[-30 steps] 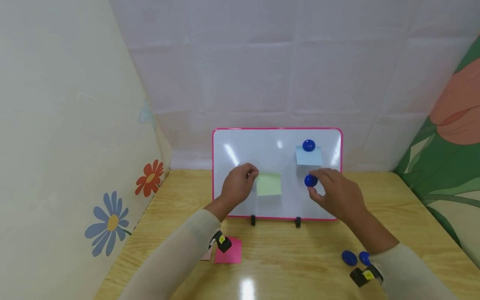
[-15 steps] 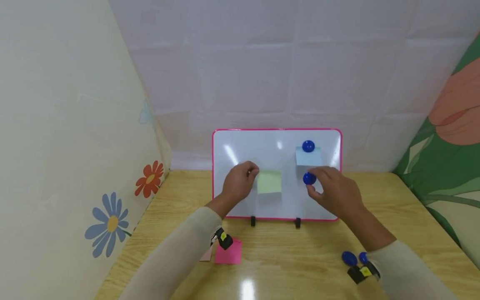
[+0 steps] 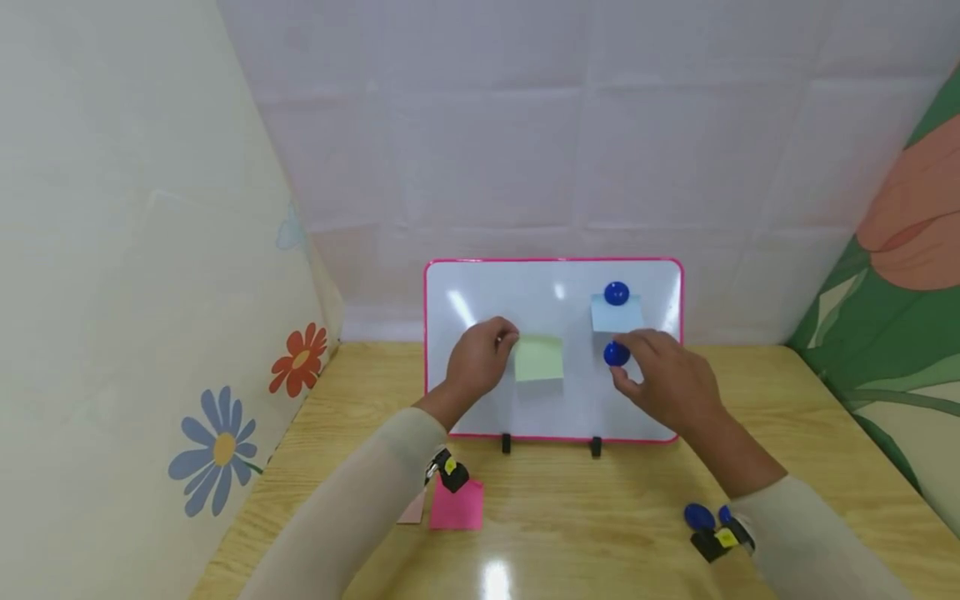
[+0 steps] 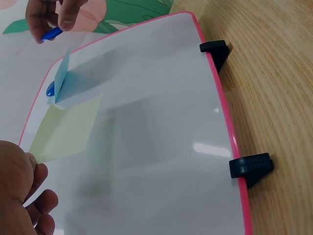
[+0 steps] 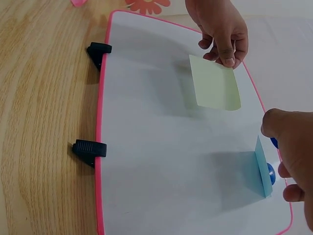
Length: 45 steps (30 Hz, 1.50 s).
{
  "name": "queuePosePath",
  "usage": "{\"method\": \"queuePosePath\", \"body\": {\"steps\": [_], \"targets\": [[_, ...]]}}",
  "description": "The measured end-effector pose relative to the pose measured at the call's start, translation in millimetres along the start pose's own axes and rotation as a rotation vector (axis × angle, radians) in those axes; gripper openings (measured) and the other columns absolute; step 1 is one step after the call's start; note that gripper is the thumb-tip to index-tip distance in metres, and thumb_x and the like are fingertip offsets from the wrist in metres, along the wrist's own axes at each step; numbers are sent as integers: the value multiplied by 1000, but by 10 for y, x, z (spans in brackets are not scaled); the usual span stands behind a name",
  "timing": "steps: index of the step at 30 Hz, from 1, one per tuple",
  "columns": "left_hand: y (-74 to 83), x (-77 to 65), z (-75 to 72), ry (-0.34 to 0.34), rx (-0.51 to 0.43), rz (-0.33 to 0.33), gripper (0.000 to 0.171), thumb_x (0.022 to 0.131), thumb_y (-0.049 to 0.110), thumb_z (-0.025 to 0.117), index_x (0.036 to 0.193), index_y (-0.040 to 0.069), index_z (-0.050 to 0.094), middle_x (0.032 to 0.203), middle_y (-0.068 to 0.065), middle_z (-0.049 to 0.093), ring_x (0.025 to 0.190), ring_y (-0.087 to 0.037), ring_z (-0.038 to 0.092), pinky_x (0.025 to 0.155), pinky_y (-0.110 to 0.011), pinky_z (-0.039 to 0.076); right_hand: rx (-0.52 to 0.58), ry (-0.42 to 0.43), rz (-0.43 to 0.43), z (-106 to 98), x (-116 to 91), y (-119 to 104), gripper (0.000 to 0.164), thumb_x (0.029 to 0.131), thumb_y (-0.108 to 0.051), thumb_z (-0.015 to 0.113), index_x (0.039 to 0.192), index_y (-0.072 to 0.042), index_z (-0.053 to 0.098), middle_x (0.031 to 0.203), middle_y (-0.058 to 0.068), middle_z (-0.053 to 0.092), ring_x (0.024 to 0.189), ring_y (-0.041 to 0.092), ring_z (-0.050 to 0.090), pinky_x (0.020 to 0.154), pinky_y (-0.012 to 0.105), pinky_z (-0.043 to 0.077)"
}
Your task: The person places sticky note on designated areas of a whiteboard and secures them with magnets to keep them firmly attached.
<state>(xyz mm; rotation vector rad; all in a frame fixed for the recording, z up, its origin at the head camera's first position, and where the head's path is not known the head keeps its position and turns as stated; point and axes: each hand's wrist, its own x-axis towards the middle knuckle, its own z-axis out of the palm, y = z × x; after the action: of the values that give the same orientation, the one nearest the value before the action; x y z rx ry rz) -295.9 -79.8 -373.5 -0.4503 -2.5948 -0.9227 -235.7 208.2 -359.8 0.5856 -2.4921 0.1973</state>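
A pale green sticky note (image 3: 538, 358) is pinched at its upper left corner by my left hand (image 3: 480, 358), in front of the whiteboard (image 3: 480, 287) with a pink rim. In the left wrist view the note (image 4: 68, 129) stands off the board, its shadow falling beside it. My right hand (image 3: 671, 375) holds a round blue magnet (image 3: 617, 354) between thumb and fingers, off the board's surface. Just above that hand, a light blue sticky note (image 3: 617, 315) is fixed to the board by another blue magnet (image 3: 617, 293); its lower edge sticks outward in the right wrist view.
Two black feet (image 3: 506, 443) prop the board on the wooden table (image 3: 570, 517). A bright pink sticky note (image 3: 457, 507) and a paler pink one (image 3: 412, 510) lie front left, partly behind the left arm. Blue magnets (image 3: 699, 517) lie by the right wrist.
My left hand has raised the green note slightly up the board. My right hand has shifted a little up and left with its magnet. The pinned blue note stays put.
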Motion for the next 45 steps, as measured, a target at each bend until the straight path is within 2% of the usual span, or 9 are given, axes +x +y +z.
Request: {"method": "queuePosePath", "body": {"steps": [10,31,45], "targets": [[-10,56,14,-7,11,-17,14,105,27,62,107,16,70,96,5,69,78,-12,59,71,-32,51,-8,21,-15,18,25,11,46,84,-29,84,121,-7,66,113,12,69,89,27,66,55,34,53],[36,167,33,-19,30,-65,16,105,29,60,110,17,69,98,5,68,82,-13,58,73,-32,51,-4,46,-25,33,124,-11,48,86,-29,82,124,-7,67,117,13,69,100,30,66,59,39,56],[80,244,38,-15,34,-62,16,105,29,60,109,17,70,100,4,70,83,-13,60,75,-33,51,-33,38,-8,39,211,-33,48,87,-30,81,126,-7,66,120,12,68,108,32,64,63,41,58]]}}
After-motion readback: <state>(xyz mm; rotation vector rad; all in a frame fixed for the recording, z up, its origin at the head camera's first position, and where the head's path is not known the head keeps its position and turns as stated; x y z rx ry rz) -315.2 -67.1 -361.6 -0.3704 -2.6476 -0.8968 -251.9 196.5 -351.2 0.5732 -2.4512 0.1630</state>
